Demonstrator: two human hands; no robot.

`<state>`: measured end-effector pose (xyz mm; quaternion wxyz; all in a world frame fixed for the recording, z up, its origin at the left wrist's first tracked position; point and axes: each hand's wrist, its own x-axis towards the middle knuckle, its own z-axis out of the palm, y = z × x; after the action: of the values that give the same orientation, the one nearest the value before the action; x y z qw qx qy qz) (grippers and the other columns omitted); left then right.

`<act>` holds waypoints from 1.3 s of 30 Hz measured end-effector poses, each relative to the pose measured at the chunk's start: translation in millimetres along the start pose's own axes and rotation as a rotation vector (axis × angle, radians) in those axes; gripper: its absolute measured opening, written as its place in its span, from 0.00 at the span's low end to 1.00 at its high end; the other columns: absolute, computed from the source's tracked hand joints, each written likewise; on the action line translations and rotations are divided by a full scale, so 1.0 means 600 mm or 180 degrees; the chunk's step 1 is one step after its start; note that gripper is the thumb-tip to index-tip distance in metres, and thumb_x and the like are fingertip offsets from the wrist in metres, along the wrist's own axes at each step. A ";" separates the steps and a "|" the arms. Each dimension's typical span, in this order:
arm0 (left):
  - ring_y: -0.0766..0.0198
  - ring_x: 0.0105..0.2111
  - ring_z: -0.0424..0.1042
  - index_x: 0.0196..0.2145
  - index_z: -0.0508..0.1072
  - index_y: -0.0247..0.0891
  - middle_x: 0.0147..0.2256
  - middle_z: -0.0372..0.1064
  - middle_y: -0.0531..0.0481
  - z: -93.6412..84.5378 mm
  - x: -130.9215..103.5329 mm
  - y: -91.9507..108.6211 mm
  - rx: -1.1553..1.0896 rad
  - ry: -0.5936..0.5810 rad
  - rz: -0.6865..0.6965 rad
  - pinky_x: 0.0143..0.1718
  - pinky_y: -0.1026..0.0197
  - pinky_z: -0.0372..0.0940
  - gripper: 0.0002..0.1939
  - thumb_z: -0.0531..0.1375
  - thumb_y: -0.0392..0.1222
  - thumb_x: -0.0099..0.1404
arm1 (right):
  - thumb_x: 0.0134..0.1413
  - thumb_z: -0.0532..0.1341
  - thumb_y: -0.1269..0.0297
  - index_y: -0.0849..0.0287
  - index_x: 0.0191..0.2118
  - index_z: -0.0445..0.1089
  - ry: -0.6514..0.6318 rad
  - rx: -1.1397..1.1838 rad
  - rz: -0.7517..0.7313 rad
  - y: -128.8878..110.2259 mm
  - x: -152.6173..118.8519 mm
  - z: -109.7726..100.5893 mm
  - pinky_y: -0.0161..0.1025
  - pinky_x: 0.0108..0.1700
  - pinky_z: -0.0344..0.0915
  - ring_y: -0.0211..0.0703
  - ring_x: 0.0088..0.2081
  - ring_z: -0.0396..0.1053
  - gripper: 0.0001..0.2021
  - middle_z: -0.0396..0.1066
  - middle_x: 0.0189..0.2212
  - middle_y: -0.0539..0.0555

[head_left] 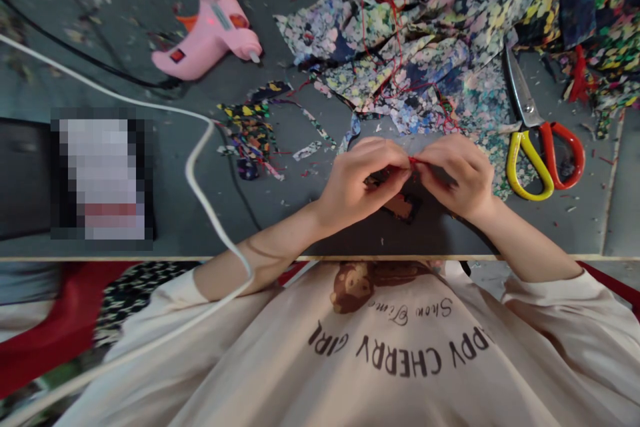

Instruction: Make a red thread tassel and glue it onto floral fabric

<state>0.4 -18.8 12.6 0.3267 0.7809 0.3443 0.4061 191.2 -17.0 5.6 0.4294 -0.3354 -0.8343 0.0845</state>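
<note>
The grey surface (pixel 173 213) fills most of the upper two thirds of the frame, with the person's pale shirt (pixel 260 373) across the bottom. A crumpled heap of floral cloth (pixel 415 67), strung with red strands, covers the upper centre and reaches into the upper right. A white cable (pixel 193 173) winds from the left edge down across the left forearm. At middle left lies a dark object (pixel 103 177), its face pixelated. The pink glue gun (pixel 200 47) lies on its side in the upper left; scissors (pixel 530 113) with yellow and red handles rest at middle right, partly on the cloth. Just right of centre, the left hand (pixel 357 177) and right hand (pixel 460 177) nearly meet — each grip narrow, fingertips pinching red thread (pixel 414 161) between them, just above the surface. Small cloth scraps (pixel 253 127) lie left of the hands.
</note>
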 end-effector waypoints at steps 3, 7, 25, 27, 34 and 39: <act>0.66 0.42 0.75 0.34 0.72 0.38 0.41 0.76 0.51 -0.001 -0.004 0.000 0.0384 0.0062 0.0050 0.48 0.61 0.69 0.03 0.58 0.35 0.67 | 0.60 0.59 0.72 0.57 0.41 0.69 0.0006 0.0019 0.0037 -0.001 0.000 0.000 0.38 0.36 0.71 0.39 0.33 0.73 0.05 0.76 0.31 0.51; 0.63 0.46 0.73 0.36 0.71 0.40 0.46 0.73 0.50 0.001 -0.009 -0.005 0.0906 0.0320 0.0473 0.48 0.59 0.68 0.03 0.59 0.35 0.65 | 0.60 0.59 0.71 0.58 0.40 0.69 -0.0012 0.0051 0.0014 -0.001 0.000 0.001 0.38 0.35 0.69 0.39 0.32 0.72 0.04 0.74 0.29 0.51; 0.61 0.49 0.74 0.47 0.67 0.43 0.47 0.73 0.45 -0.001 -0.003 -0.011 -0.0554 -0.0040 -0.0250 0.51 0.55 0.70 0.14 0.48 0.51 0.73 | 0.57 0.60 0.73 0.56 0.39 0.69 0.0027 0.0211 -0.0128 0.001 -0.004 -0.004 0.38 0.31 0.70 0.39 0.28 0.73 0.06 0.75 0.28 0.51; 0.63 0.46 0.75 0.50 0.65 0.43 0.46 0.74 0.46 0.002 -0.001 -0.015 -0.1138 -0.0354 -0.0566 0.47 0.58 0.72 0.16 0.47 0.53 0.73 | 0.56 0.61 0.73 0.55 0.39 0.69 0.0007 0.0231 -0.0160 -0.001 -0.004 -0.005 0.38 0.31 0.70 0.39 0.28 0.73 0.07 0.76 0.29 0.51; 0.70 0.28 0.73 0.43 0.67 0.42 0.33 0.71 0.52 0.001 0.006 -0.010 -0.2023 -0.0826 -0.1312 0.31 0.67 0.71 0.17 0.56 0.58 0.67 | 0.56 0.61 0.71 0.53 0.40 0.71 -0.0077 0.0293 -0.0030 -0.004 -0.005 -0.006 0.38 0.30 0.69 0.39 0.27 0.73 0.07 0.76 0.28 0.50; 0.72 0.27 0.70 0.35 0.69 0.39 0.29 0.69 0.54 -0.005 0.012 -0.006 -0.1999 -0.0565 -0.1383 0.30 0.69 0.68 0.16 0.62 0.56 0.63 | 0.56 0.61 0.72 0.55 0.39 0.70 -0.0002 0.0492 0.0186 -0.007 -0.005 -0.005 0.37 0.32 0.69 0.38 0.29 0.73 0.06 0.76 0.29 0.50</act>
<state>0.3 -10.4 14.2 0.6566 0.5839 0.3310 0.3440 192.7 -22.3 7.2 0.4512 -0.3254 -0.8152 0.1612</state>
